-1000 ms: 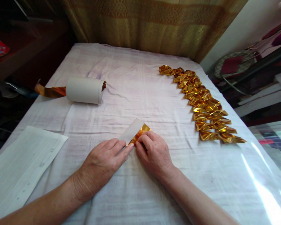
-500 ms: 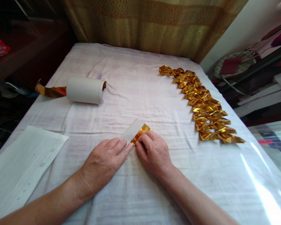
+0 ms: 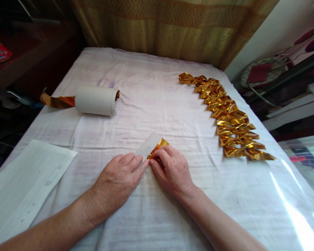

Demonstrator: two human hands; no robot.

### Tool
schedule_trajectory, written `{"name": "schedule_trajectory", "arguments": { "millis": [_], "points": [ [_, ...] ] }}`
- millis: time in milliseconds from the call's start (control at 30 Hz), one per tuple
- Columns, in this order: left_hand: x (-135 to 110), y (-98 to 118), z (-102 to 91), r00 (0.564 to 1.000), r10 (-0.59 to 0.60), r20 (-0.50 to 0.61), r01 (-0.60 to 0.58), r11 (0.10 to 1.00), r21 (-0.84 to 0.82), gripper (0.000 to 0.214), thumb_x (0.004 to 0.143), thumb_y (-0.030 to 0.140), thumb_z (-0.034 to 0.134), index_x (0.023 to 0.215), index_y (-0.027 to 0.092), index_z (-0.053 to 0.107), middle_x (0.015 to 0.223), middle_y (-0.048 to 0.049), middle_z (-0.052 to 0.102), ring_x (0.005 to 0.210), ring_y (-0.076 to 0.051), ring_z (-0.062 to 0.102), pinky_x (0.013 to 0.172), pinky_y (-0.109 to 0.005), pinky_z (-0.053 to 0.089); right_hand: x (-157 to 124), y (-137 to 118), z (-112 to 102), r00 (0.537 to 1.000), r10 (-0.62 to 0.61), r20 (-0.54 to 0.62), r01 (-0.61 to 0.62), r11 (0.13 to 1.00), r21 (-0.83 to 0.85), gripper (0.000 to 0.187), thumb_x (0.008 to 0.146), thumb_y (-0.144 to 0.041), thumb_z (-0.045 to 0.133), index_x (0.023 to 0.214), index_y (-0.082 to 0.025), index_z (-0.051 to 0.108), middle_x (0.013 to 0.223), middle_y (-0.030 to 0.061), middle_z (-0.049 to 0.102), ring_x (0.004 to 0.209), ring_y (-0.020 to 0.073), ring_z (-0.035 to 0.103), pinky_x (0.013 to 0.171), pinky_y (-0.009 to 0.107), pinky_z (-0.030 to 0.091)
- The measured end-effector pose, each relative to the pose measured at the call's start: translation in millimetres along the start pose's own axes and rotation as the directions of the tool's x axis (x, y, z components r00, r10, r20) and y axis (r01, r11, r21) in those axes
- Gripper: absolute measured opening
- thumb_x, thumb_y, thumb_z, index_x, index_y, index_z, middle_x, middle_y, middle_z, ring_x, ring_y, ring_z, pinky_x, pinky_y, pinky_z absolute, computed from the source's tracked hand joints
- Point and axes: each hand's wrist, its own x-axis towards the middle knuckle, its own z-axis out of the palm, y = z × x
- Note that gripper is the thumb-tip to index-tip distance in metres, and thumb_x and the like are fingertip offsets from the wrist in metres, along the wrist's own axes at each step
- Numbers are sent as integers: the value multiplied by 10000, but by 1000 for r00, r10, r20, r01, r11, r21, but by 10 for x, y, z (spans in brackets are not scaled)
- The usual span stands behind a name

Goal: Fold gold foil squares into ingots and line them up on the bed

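In the middle of the cloth lies a small strip of gold foil paper (image 3: 151,143), white on one face. One end is folded over, so a gold face shows beside the white. My left hand (image 3: 121,172) rests flat over the lower left part of the strip, with a fingertip at the fold. My right hand (image 3: 174,170) pinches the gold end between thumb and bent fingers. Both hands' tips nearly meet at the lower edge of the fold. The strip's part under my left fingers is hidden.
On the right lie overlapping rows of folded gold foil pieces (image 3: 225,115). A white-backed foil roll (image 3: 95,100) with a loose gold end lies at the back left. Printed paper (image 3: 34,181) is at the left, and a gold curtain (image 3: 172,28) hangs behind the cloth-covered table (image 3: 151,90).
My right thumb and fingertips have shifted slightly left along the fold, towards my left fingertip. The left hand is almost unchanged. The whole view has moved a little.
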Motion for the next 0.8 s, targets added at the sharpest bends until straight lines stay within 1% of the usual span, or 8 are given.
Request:
{"name": "schedule_trajectory", "arguments": {
  "millis": [67,200,367,433,567,633,700,800],
  "points": [
    [2,0,-6,1000,13,-9,-13,1000,15,303,932,135,459,1174,165,638,1008,-84,669,903,-224,607,790,-380,517,7,6,0,1000,12,6,-12,1000,4,74,914,-251,592,856,-211,614,857,50,655,802,207,600,709,319,426],
    [19,8,-48,1000,4,20,-4,1000,19,276,939,137,478,1157,162,645,1027,-80,671,915,-226,609,782,-376,510,5,48,-13,1000,-8,27,6,998,67,95,931,-204,546,863,-221,610,847,40,652,780,190,592,695,298,425],
    [40,22,-87,999,-22,36,22,1000,17,243,949,159,490,1116,175,666,1017,-60,687,904,-217,613,767,-356,507,-14,93,-31,999,-45,-8,45,989,142,167,967,-186,493,843,-213,602,851,43,652,773,178,597,681,280,427],
    [28,21,-83,1000,-13,19,12,1000,16,246,953,157,475,1102,162,671,1016,-66,689,912,-222,614,775,-358,509,-20,96,-24,999,-47,-7,47,990,131,162,964,-184,499,845,-213,605,854,43,655,776,180,598,686,283,428],
    [-22,8,-66,999,21,-42,-20,1000,19,295,975,146,410,1129,125,660,1072,-99,685,971,-225,616,870,-366,500,-25,83,-6,999,-34,-2,34,995,92,146,953,-184,515,846,-215,608,862,41,658,779,184,591,692,292,421],
    [-41,-1,-63,998,34,-59,-33,999,23,306,984,148,392,1129,121,660,1077,-103,685,981,-222,617,887,-362,494,-24,74,-5,999,-37,-7,37,997,73,147,949,-176,514,844,-213,610,852,42,653,769,185,585,679,292,411],
    [-48,-8,-63,996,41,-73,-39,999,27,301,984,153,399,1131,120,660,1069,-99,688,974,-223,617,883,-364,492,-26,68,-5,999,-40,-13,41,997,68,147,941,-163,513,844,-210,613,843,42,648,756,181,578,667,289,404],
    [-45,-9,-62,995,25,-98,-22,999,36,282,965,170,458,1165,128,652,1059,-96,684,975,-242,608,910,-402,475,-43,72,1,999,-38,-30,40,997,60,142,928,-151,510,852,-209,615,850,45,646,761,184,572,672,293,405]
  ]
}}
